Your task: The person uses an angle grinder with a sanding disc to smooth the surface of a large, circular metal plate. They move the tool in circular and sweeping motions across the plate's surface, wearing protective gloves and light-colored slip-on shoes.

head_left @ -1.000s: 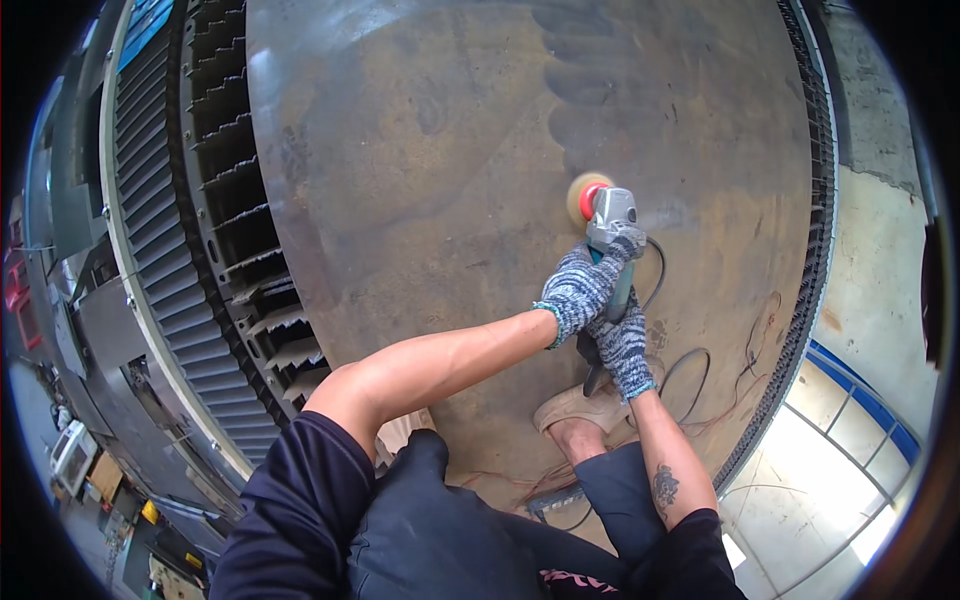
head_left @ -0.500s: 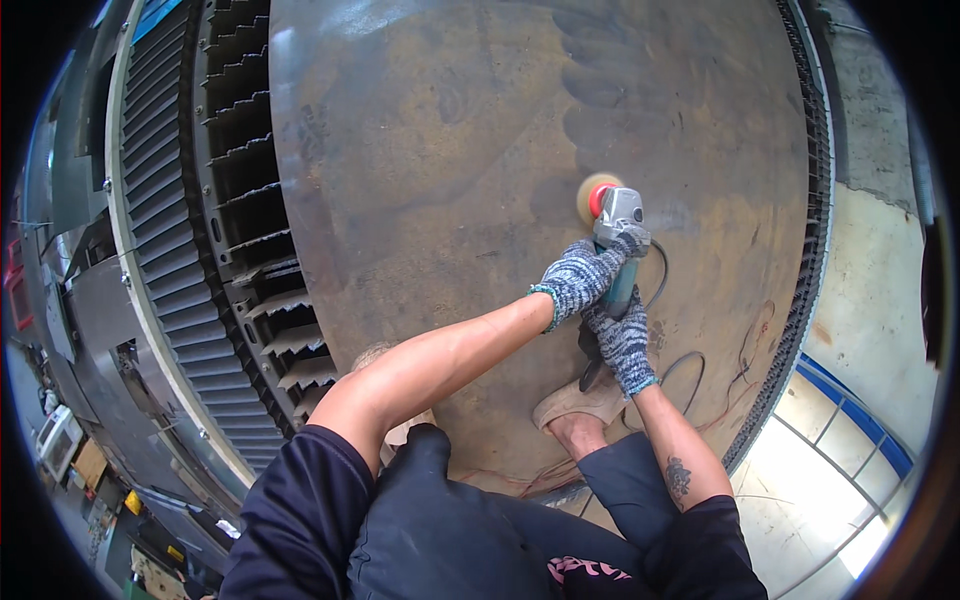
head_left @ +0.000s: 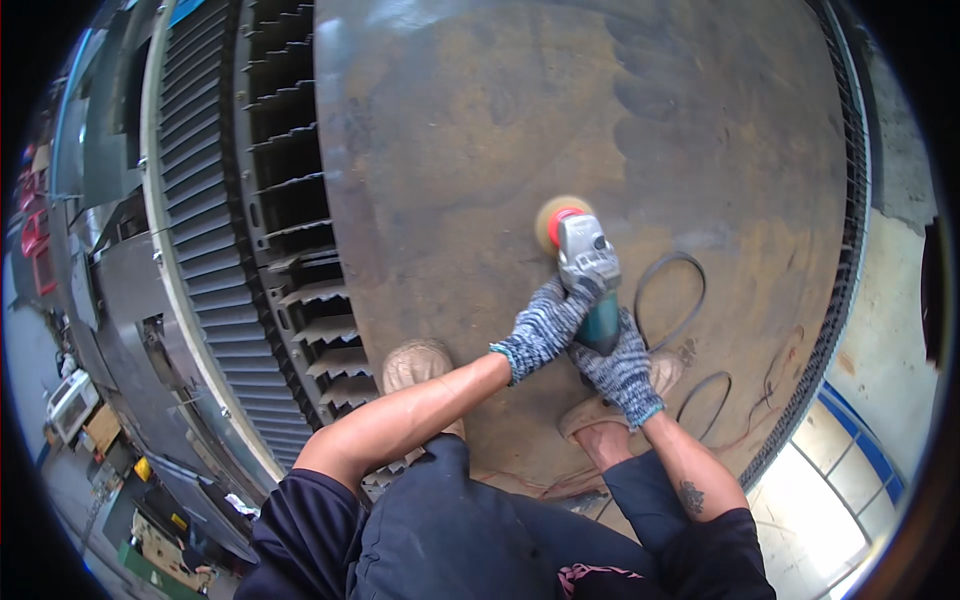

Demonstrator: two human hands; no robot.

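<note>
Plate (head_left: 480, 130) underfoot, slats (head_left: 338, 328) off plate's left edge. Grinder (head_left: 580, 243) mid-plate, disc (head_left: 548, 226) blurred. Left hand (head_left: 545, 322) clamped round grinder head, right hand (head_left: 617, 370) round rear body. Disc shifted toward plate's left edge over last second: probably fresh patch. Cord (head_left: 704, 285) looped on plate's right half.

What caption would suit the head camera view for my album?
Gloved left hand forward, gloved right hand behind, both holding a teal-and-silver grinder over a broad, stained metal sheet.
</note>
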